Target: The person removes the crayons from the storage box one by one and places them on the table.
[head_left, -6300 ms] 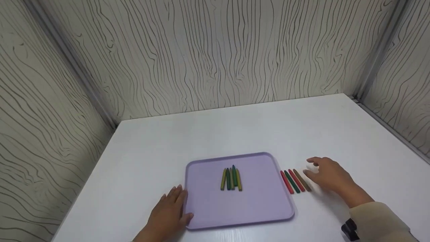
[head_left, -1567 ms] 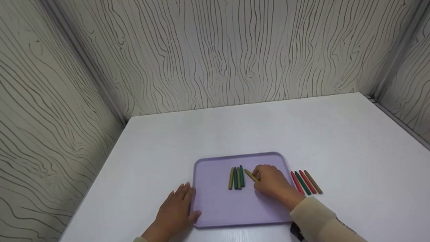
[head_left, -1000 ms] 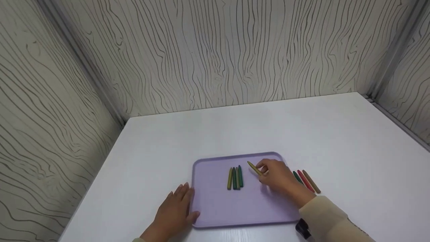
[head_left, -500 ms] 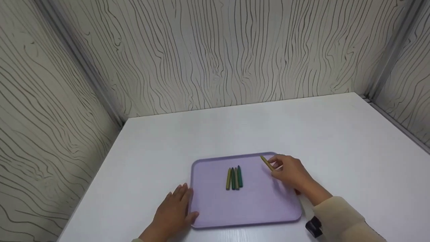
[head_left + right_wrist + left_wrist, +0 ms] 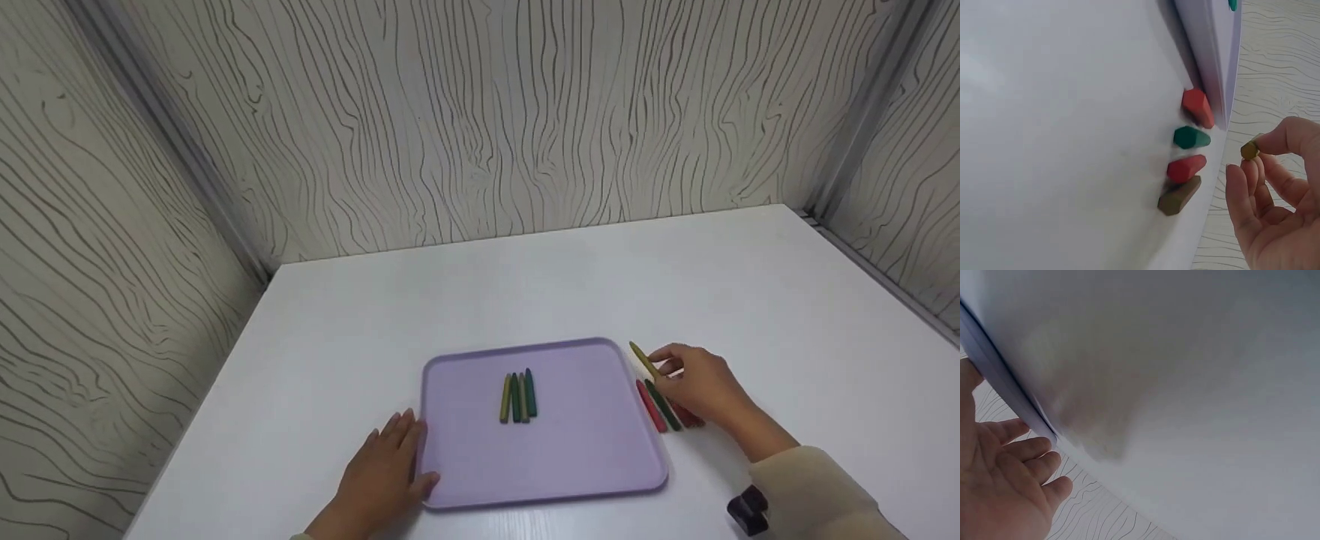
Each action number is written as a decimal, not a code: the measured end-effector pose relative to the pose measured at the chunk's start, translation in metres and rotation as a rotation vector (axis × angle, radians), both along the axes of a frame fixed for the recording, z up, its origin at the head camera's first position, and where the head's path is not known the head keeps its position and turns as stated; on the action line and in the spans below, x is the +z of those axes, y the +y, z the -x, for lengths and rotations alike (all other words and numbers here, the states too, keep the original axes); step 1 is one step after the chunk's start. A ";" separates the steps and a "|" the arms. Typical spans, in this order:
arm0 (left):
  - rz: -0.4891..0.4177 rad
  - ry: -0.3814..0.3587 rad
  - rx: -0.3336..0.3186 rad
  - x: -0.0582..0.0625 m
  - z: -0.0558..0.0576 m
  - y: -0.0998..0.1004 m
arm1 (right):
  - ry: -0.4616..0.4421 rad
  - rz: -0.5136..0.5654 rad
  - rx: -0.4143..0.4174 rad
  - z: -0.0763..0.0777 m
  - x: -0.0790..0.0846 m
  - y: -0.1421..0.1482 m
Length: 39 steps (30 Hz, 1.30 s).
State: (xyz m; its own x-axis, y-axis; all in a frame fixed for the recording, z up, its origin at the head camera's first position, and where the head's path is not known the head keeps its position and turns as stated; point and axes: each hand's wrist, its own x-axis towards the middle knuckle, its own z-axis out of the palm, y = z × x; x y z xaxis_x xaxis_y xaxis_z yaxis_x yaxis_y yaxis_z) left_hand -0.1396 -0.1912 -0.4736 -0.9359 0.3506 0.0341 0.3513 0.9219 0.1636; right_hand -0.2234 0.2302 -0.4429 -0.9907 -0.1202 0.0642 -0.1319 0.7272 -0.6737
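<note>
My right hand (image 5: 697,381) pinches a yellow-olive crayon (image 5: 643,359) between thumb and fingers, above the table just past the tray's right rim. In the right wrist view the end of that crayon (image 5: 1249,150) shows at the thumb tip. Under the hand lie a red crayon (image 5: 651,406), a green crayon (image 5: 663,405), another red crayon (image 5: 1186,168) and a brown crayon (image 5: 1179,196), side by side. My left hand (image 5: 381,471) rests with fairly straight fingers against the left edge of the purple tray (image 5: 585,457). Several olive and green crayons (image 5: 517,397) lie together on the tray.
The white table (image 5: 337,322) extends around the tray on all sides. Wood-grain patterned panels (image 5: 480,112) stand behind it and at both sides. A dark wrist device (image 5: 748,510) sits under the right sleeve (image 5: 817,487).
My right hand went from above the row by the tray to the crayons on it, took the rightmost olive one, lifted it and carried it right, past the rim. The left hand stayed.
</note>
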 end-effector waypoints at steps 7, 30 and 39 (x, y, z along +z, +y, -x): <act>-0.034 -0.041 0.032 -0.001 -0.002 0.001 | -0.053 -0.011 -0.037 -0.007 -0.004 0.021; -0.024 -0.054 0.029 0.001 -0.002 0.002 | -0.146 -0.112 -0.064 -0.022 -0.013 0.043; -0.046 -0.060 0.046 0.001 -0.003 0.003 | -0.135 -0.107 -0.032 -0.026 -0.012 0.044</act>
